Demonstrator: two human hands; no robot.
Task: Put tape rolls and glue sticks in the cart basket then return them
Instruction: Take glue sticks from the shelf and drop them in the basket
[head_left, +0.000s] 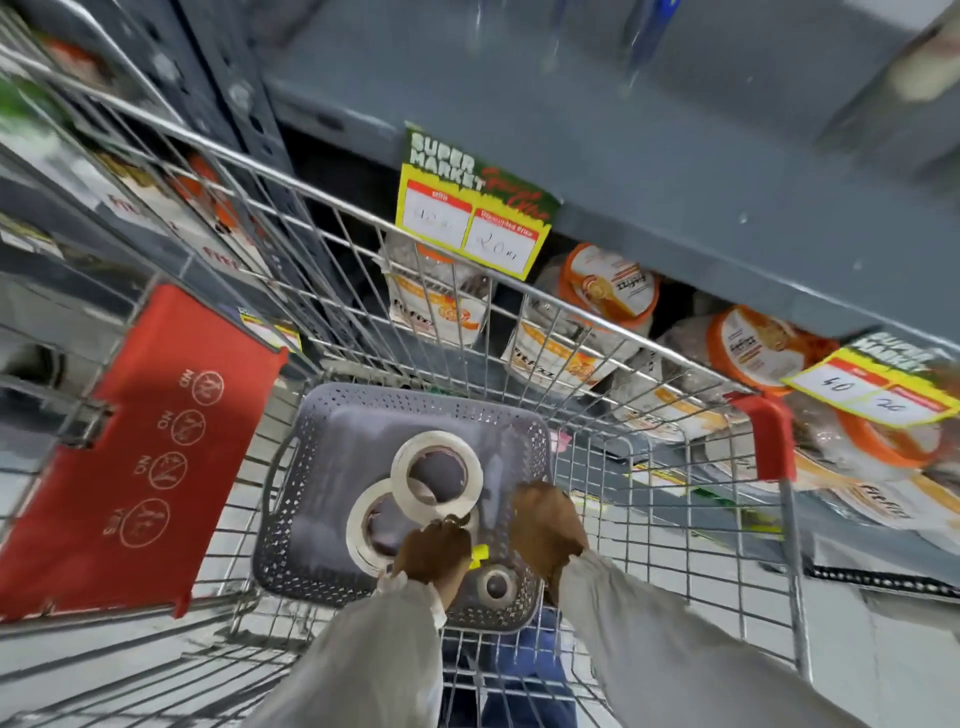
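Observation:
A grey perforated basket (415, 401) sits inside the wire cart (644, 338). Two large white tape rolls lie in it: one (441, 439) leans over the other (357, 530). A smaller grey-white roll (480, 590) lies at the basket's near edge. My left hand (434, 552) is down in the basket beside the large rolls, fingers closed around a small yellow item (479, 554) that looks like a glue stick. My right hand (545, 525) reaches into the basket's right side, knuckles up; its fingers and anything in them are hidden.
A red folded child-seat flap (156, 452) stands at the cart's left. The cart's red handle corner (769, 431) is at the right. Beyond the cart, a grey shelf (675, 171) carries yellow price tags (467, 223) above orange-and-white packets (608, 291).

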